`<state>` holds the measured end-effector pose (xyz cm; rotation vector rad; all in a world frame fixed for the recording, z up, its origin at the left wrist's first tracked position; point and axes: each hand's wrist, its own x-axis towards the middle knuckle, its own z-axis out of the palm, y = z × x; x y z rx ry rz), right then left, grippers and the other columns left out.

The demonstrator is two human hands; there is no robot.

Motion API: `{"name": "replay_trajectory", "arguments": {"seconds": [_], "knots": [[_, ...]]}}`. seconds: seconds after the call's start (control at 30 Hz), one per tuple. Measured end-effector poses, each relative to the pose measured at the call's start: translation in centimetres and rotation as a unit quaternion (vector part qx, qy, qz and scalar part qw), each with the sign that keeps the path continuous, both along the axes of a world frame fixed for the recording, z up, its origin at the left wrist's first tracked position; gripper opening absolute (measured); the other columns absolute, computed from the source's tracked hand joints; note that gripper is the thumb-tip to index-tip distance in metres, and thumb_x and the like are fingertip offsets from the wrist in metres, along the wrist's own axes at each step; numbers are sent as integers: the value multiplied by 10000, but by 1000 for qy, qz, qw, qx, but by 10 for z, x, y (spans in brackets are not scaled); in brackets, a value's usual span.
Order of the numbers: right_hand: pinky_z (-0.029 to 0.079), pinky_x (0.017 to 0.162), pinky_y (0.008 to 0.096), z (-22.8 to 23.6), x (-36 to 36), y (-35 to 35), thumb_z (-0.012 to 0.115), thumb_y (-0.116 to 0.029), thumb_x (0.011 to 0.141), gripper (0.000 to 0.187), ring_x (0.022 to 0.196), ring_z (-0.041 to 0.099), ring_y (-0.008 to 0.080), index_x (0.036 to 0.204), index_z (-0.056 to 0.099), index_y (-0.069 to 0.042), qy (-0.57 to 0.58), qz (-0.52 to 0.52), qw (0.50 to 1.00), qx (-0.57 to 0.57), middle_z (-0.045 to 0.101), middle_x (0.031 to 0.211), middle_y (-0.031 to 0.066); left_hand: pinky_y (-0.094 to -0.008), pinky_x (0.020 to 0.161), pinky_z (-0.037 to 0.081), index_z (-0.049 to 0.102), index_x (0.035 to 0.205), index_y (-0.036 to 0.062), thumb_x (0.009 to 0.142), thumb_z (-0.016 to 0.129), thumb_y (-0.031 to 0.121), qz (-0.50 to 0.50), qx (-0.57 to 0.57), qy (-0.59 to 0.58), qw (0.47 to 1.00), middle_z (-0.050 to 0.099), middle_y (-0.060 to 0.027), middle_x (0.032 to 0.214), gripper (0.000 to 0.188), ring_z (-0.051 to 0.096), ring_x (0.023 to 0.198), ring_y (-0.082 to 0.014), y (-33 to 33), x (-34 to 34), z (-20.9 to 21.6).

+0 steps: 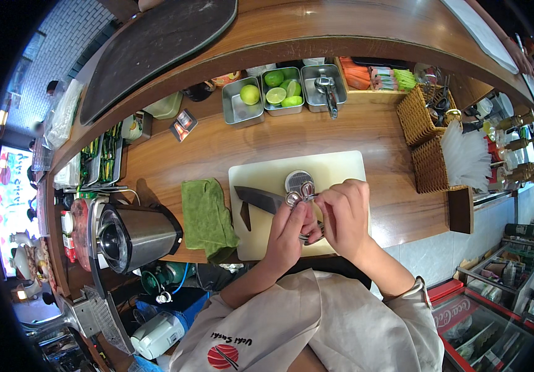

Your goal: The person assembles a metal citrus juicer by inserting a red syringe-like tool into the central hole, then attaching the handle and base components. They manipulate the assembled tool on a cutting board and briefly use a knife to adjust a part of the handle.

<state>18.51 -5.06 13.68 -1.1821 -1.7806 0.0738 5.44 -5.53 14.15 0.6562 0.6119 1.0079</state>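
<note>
Both hands meet over the white cutting board (254,239). My left hand (287,234) is closed around a shiny metal utensil (298,194) with rounded loops at its top; its exact kind is unclear. My right hand (345,211) pinches at the same utensil, its fingertips by the loops. More curved metal shows below, between the hands. Just beyond them on the board lies a small round metal-rimmed piece (297,180). A knife (258,199) with a broad dark blade rests on the board, its handle end hidden behind my hands. Left of the board is a folded green cloth (205,214).
Along the back stand metal containers with a yellow-green lime (249,94), cut limes (276,95) and a metal squeezer (326,90). Wicker baskets (425,158) stand at right. A steel juicer-like appliance (140,235) sits at left. A raised wooden shelf (316,46) bears a black tray (155,49).
</note>
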Motion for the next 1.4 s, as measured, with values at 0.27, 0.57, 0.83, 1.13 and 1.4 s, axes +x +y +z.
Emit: {"name": "replay_trajectory", "arguments": {"seconds": [0.27, 0.57, 0.83, 1.13, 1.4], "knots": [[358, 689, 338, -1, 1, -3, 660, -170, 603, 315, 771, 454, 228, 900, 605, -82, -12, -8, 996, 86, 517, 854, 35, -215, 522, 349, 433, 1043, 29, 972, 336, 190, -2, 15, 23, 1000, 357, 14, 743, 201, 320, 619, -63, -3, 3, 7], [357, 690, 339, 4, 5, 1, 664, -174, 566, 377, 802, 454, 237, 925, 592, -84, -14, 12, 998, 52, 508, 872, 30, -215, 514, 336, 414, 1134, 20, 977, 311, 168, -15, 57, 51, 997, 341, 19, 749, 239, 307, 609, -60, -6, 3, 9], [392, 693, 353, 0, 5, 5, 662, -121, 562, 365, 818, 453, 253, 920, 597, -98, 0, 44, 998, 39, 475, 879, 46, -208, 509, 311, 399, 1154, 28, 977, 314, 172, -31, 5, 32, 999, 322, 32, 726, 243, 276, 596, -50, -7, 3, 11], [410, 684, 361, 0, 13, 7, 632, -68, 588, 299, 792, 467, 265, 882, 589, -108, -44, 88, 995, 30, 458, 866, 63, -201, 505, 288, 391, 1161, 36, 977, 321, 193, -45, 2, 28, 999, 307, 39, 698, 251, 264, 580, -48, -7, 2, 15], [407, 637, 341, -6, 16, 4, 637, -58, 579, 284, 763, 485, 248, 860, 613, -86, 53, 91, 990, 91, 453, 856, 59, -202, 498, 286, 389, 1156, 35, 971, 344, 212, -65, 14, 11, 998, 294, 41, 673, 260, 264, 573, -53, -6, -1, 21]]}}
